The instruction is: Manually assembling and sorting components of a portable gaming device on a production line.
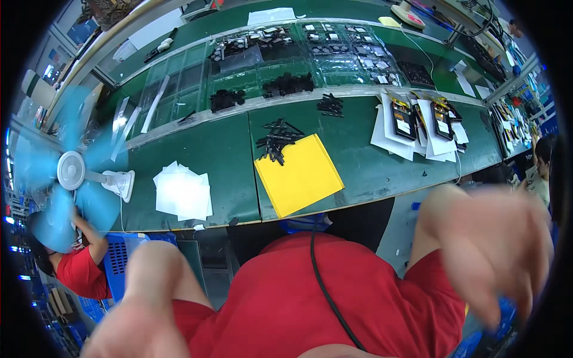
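Observation:
Both of my hands are raised close to the view, off the bench, and blurred. My right hand [495, 250] is at the lower right, its fingers hanging down and somewhat apart, with nothing seen in them. My left hand [134, 328] is at the lower left, and its fingers are not visible. On the green bench [227, 137] in front of me lies a flat yellow sheet or board [301, 179]. A heap of small black strip-like parts [277, 140] overlaps its far left corner. To the left is a loose stack of white sheets [184, 194].
Black devices on white sheets [412, 125] stand on the bench's right. Behind are clear trays [346, 53] of small parts. A blue fan [71, 170] is at the left, its blades blurred; near it is a person in red [83, 271]. A blue crate [116, 259] stands below.

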Tool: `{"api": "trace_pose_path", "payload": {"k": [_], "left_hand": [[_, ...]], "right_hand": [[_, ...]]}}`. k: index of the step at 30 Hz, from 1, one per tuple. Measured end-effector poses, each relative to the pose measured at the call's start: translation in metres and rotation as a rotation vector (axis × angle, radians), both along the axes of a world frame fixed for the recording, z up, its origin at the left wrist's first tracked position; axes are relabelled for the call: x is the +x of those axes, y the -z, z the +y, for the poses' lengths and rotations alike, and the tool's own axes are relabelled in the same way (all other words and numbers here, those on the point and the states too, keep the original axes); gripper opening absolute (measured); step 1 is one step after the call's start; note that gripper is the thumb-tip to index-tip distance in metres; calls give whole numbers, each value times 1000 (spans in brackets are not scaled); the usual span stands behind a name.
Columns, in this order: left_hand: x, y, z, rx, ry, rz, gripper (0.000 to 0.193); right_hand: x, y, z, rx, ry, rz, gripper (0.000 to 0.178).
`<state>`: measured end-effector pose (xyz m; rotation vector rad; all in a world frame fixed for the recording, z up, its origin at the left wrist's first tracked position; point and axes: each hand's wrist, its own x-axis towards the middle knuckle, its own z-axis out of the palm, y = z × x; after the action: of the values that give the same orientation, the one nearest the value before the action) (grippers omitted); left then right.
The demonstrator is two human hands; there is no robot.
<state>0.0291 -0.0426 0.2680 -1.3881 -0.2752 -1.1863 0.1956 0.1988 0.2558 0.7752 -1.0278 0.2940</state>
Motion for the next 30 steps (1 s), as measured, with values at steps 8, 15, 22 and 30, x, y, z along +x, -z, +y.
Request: {"api": "trace_pose_path", "payload": {"k": [8,15,22,30], "left_hand": [[-88,160,80,-1122,-88,-1164,15],[-151,244,147,-1572,-525,-995,27],[-147,263,166,-1694,-610,-943,35],[-139,272,167,-1524,-589,-930,14]], "right_hand": [[-134,233,88,-516,481,-1683,9],[-171,251,95,-531,576,-2068,16],[-141,241,109,-1296,-818,-1793,10],[-134,237,112,-1386,-1066,-1645,8]]}}
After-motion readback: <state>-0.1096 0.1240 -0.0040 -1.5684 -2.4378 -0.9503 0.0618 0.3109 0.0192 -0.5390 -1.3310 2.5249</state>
